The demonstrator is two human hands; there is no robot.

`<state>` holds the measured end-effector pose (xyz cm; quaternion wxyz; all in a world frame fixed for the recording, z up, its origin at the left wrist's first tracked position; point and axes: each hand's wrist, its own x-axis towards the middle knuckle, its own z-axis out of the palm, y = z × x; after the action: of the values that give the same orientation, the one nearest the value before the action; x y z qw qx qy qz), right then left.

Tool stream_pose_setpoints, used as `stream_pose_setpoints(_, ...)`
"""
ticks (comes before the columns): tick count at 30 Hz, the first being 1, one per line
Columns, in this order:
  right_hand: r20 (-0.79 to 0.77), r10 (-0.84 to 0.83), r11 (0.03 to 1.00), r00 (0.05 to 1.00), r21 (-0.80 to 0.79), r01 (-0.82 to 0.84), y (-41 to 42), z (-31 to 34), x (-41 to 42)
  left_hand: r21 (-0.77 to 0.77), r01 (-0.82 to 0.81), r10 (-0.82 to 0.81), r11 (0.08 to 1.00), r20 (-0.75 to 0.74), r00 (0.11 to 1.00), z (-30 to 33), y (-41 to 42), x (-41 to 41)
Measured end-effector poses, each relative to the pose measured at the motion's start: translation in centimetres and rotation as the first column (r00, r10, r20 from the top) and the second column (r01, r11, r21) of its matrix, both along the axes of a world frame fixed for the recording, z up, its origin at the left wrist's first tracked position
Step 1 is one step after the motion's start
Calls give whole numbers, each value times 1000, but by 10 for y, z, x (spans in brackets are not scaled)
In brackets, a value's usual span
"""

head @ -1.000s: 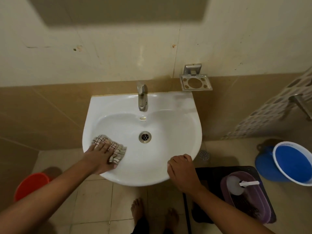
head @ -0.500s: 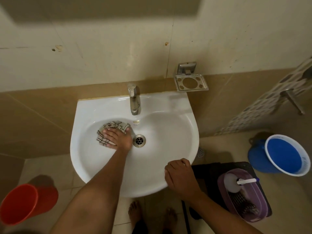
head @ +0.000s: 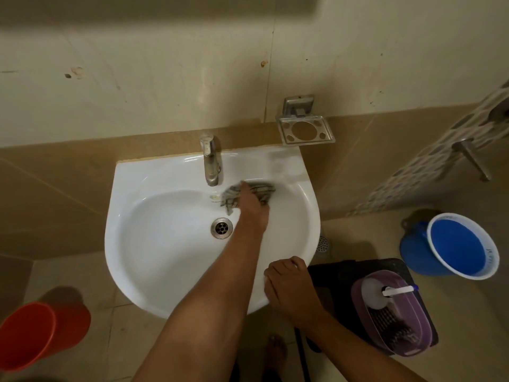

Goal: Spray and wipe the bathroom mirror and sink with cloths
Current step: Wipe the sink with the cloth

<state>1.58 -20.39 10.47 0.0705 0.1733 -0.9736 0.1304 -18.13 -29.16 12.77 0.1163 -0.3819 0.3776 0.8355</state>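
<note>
A white wall-mounted sink (head: 154, 255) fills the middle of the view, with a metal tap (head: 210, 164) at its back and a drain (head: 221, 228) in the bowl. My left hand (head: 252, 204) presses a checked cloth (head: 261, 190) against the back right of the bowl, just right of the tap; the cloth is blurred with motion. My right hand (head: 290, 285) grips the sink's front right rim, fingers curled over the edge. The mirror is out of view.
An empty metal soap holder (head: 304, 130) hangs on the wall right of the tap. On the floor stand a red bucket (head: 41, 334) at left, a blue bucket (head: 454, 246) at right, and a purple basket (head: 394, 312) holding a white spray bottle. My bare feet are below the sink.
My left hand has swept the cloth from the front left rim through the bowl left of the drain to the back right beside the tap. My right hand stays on the rim.
</note>
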Motion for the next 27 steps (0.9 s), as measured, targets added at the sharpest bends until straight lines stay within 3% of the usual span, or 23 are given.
stream_pose_setpoints(3,0,4,1000,1000,13,-4,-1,0,0,-38,114,-116,993,-50,992,11,19,2)
stream_pose_setpoints(5,3,5,1000,1000,8,-5,0,-1,1,-166,232,-239,958,-24,971,-10,29,-2)
stream_pose_setpoints(8,12,5,1000,1000,3,-5,0,-1,-1,-405,485,-512,775,47,858,-13,29,16)
stream_pose_setpoints(10,17,17,1000,1000,-5,-17,2,2,-1,-542,624,-705,563,79,705,7,17,42)
stream_pose_setpoints(12,18,45,999,999,23,-46,3,5,-1,-658,703,-875,268,139,463,3,1,59)
stream_pose_setpoints(14,29,61,997,998,34,-62,3,7,0,-772,622,-928,-134,318,195,-5,-21,73)
stream_pose_setpoints(15,39,57,998,998,24,-58,4,9,0,-782,564,-914,-264,390,113,-15,-32,77)
stream_pose_setpoints(17,36,59,998,998,30,-60,5,9,0,-770,481,-880,-419,475,-8,-22,-52,92)
stream_pose_setpoints(21,12,100,990,995,98,-100,4,14,-1,-711,411,-797,-571,599,-73,-16,-103,128)
stream_pose_setpoints(27,119,30,999,992,21,-33,3,12,-1,-576,453,-649,-681,761,-8,12,-187,153)
